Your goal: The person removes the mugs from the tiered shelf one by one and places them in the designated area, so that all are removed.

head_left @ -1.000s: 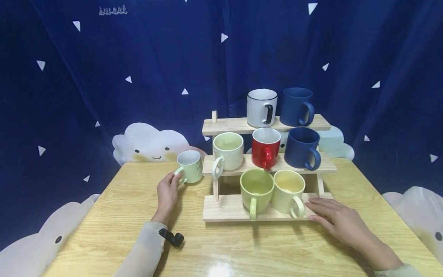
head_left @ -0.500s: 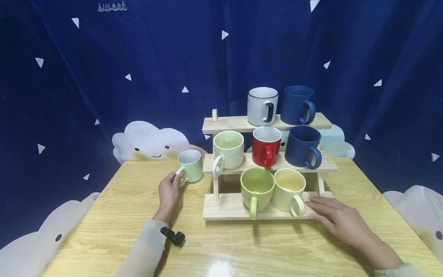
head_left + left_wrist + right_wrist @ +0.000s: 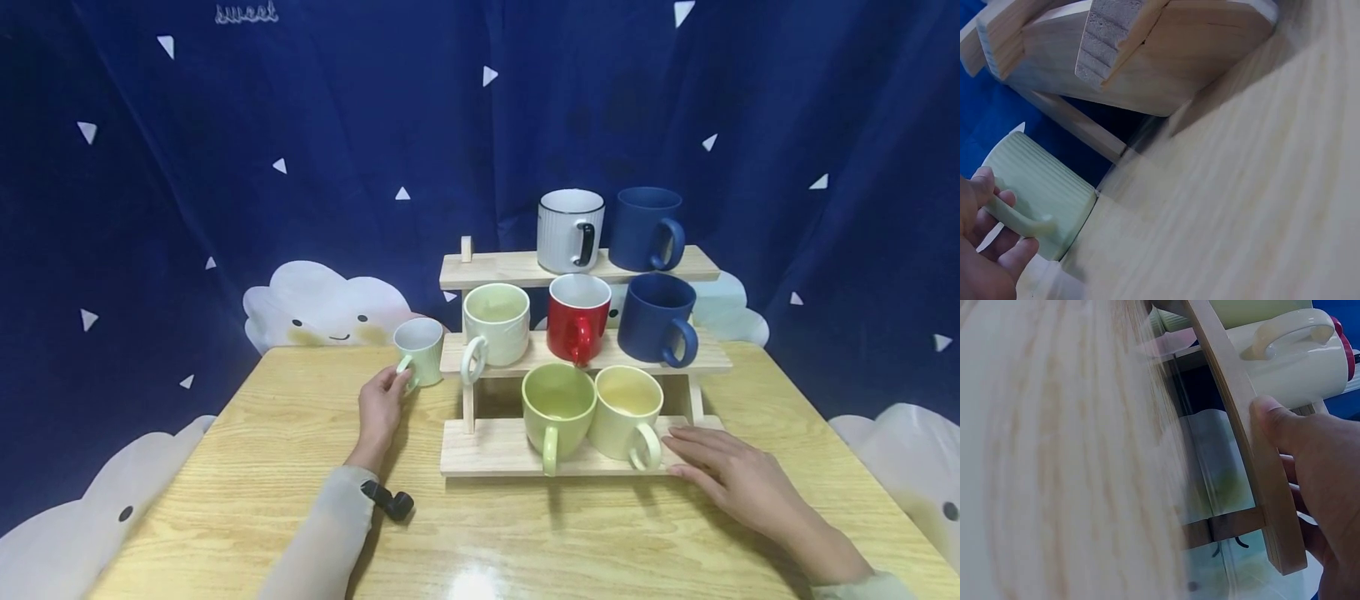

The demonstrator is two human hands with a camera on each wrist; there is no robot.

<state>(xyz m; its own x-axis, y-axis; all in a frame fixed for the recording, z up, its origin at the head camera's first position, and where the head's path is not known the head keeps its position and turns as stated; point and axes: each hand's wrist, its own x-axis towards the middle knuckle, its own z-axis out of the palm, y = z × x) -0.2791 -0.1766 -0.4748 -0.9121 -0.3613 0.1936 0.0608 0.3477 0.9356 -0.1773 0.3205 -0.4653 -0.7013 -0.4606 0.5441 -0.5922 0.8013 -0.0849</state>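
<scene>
My left hand (image 3: 381, 405) pinches the handle of a pale green ribbed mug (image 3: 427, 363), upright at the left of the wooden tiered rack (image 3: 487, 450). In the left wrist view, thumb and fingers close round the handle of this mug (image 3: 1041, 181), its base right at the tabletop. My right hand (image 3: 738, 479) rests on the right end of the rack's bottom shelf, fingers extended over the board and thumb at its front edge. Nearest to it stands a cream-yellow mug (image 3: 626, 421), which the right wrist view shows beyond the thumb (image 3: 1272, 419).
An olive-green mug (image 3: 557, 412) shares the bottom shelf. On the middle shelf are a cream mug (image 3: 498, 329), a red mug (image 3: 577, 325) and a navy mug (image 3: 654, 321). The top shelf holds a white mug (image 3: 568, 233) and another navy mug (image 3: 637, 233). A curtain (image 3: 337, 167) hangs behind.
My left hand has moved slightly right and away from me with the pale green mug, which has turned a little and now stands closer to the rack. My right hand stays put.
</scene>
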